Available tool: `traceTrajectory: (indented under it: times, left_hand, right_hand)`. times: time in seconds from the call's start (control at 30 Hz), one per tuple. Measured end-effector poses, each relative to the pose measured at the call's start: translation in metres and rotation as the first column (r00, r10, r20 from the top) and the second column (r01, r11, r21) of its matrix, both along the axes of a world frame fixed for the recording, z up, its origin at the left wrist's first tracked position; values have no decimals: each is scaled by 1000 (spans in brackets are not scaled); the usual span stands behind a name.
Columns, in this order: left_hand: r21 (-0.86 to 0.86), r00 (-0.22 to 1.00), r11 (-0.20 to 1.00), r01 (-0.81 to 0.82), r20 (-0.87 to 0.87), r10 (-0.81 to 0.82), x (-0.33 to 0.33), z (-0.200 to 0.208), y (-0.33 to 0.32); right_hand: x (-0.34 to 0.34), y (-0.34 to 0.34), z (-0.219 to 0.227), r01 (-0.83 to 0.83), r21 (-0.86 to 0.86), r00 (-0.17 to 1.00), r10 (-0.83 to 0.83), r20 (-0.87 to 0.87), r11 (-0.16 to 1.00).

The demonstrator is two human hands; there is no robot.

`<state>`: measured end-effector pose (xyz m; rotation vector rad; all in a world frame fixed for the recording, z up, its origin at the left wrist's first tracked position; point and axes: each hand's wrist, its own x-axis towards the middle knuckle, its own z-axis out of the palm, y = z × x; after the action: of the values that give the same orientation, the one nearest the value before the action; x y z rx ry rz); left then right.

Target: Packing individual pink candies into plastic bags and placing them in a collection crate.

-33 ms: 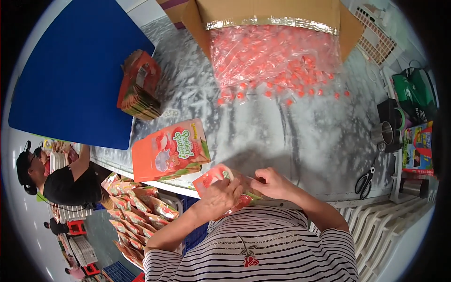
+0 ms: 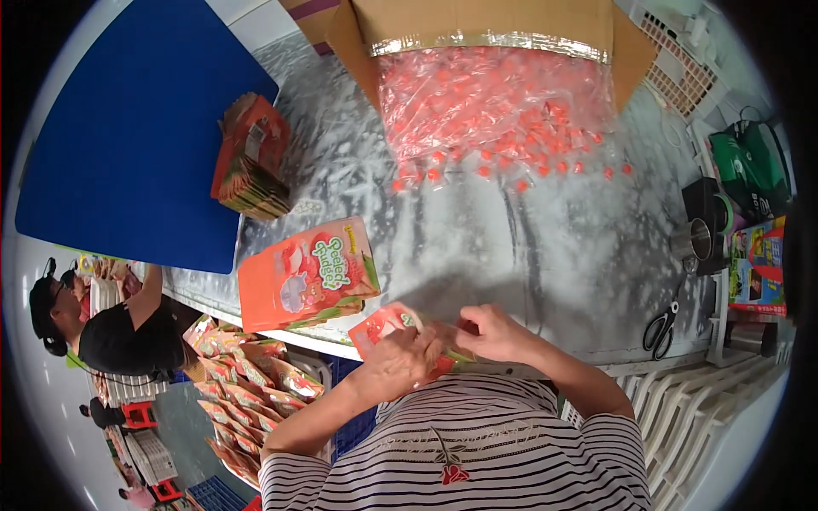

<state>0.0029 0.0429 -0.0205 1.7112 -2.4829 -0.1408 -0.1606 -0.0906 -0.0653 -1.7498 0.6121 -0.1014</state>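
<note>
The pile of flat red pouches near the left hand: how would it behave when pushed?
The pile may slide apart, since its edges look uneven and no band shows. It probably would not roll or tip, lying flat and low.

The held pouch (image 2: 373, 330) looks glossy, the carton (image 2: 490, 19) matt cardboard, the cup (image 2: 683, 242) shiny metal.

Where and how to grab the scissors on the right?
Probably by the black handles, coming from the near side with the right hand. The scissors lie with their loops toward the person, near the table's front edge, while the blades point away toward the metal cup.
</note>
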Motion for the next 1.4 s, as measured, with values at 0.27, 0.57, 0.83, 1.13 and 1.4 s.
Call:
traceTrajectory:
  times: [0.27, 0.57, 0.83, 1.13, 1.4]
  left_hand:
    - [264, 992, 962, -66, -89, 93, -14, 10, -11]
    - [302, 900, 950, 72, -429, 69, -14, 27, -24]
    - [225, 860, 898, -377, -275, 430, 7, -28, -29]
    - [-155, 860, 870, -468, -308, 407, 25, -94, -33]
    - [-137, 837, 857, -496, -336, 431, 30, -97, -36]
  right_hand:
    - [16, -1, 3, -271, -307, 962, 241, -131, 912]
    - [20, -40, -22, -231, -10, 973, 231, -6, 973]
    - [-3, -145, -55, 523, -387, 845, -402, 353, 760]
    - [-34, -330, -51, 766, -525, 594, -720, 359, 370]
    - [-44, -323, -58, 650, -397, 760, -549, 348, 648]
